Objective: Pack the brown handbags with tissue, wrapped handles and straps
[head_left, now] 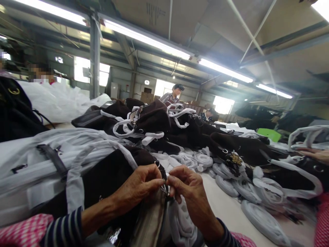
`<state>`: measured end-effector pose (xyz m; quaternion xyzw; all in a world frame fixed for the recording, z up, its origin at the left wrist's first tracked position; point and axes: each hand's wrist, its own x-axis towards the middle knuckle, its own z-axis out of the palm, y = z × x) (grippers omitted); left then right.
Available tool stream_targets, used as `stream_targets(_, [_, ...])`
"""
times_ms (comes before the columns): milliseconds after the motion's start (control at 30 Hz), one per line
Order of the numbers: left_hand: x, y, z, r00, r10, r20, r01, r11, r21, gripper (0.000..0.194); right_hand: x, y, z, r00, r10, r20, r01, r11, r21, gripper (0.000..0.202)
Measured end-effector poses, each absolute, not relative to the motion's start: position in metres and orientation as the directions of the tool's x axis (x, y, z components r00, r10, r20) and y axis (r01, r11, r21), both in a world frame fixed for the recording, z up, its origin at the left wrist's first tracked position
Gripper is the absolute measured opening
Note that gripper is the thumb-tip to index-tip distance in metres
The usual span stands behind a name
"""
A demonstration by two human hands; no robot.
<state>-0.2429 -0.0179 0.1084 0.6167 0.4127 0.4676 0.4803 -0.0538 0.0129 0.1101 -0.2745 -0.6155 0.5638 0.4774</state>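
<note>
In front of me lies a black handbag (108,178) with a handle wrapped in white (77,175). My left hand (138,187) is at the bag's upper edge, thumb and fingertips pinched on a small silver metal clasp (163,188). Close against it from the other side is my right hand (189,187), its fingers closed in a pinch by the same clasp. Whatever sits between the right fingertips is mostly hidden. A metal ring (156,164) on the bag shows just above the left fingers. Below the hands runs a brownish zipped strip (150,219).
Dark bags (154,116) with wrapped handles are heaped behind. Coiled white-wrapped straps (228,185) lie on the pale table (218,212) to the right. A co-worker's hand (316,155) touches a bag at the right edge. Another person (171,97) stands beyond the heap.
</note>
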Motion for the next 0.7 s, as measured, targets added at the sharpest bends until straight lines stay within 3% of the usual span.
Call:
stream_targets(167, [-0.245,-0.02,0.112,0.24,0.957,0.164,-0.058,-0.154,0.986,0.035,-0.049,0.019,0.11,-0.4,0.882,0.25,-0.167,0.198,-0.966,0.033])
stream_targets(500, [-0.245,-0.019,0.115,0.184,0.964,0.193,-0.09,-0.179,0.98,0.035,-0.047,0.022,0.126,-0.418,0.9,0.127,-0.236,0.028,-0.971,0.037])
stream_targets(700, [-0.245,-0.021,0.119,0.187,0.959,0.213,-0.111,-0.195,0.975,0.035,-0.048,0.021,0.134,-0.467,0.876,0.124,-0.185,0.041,-0.982,0.034])
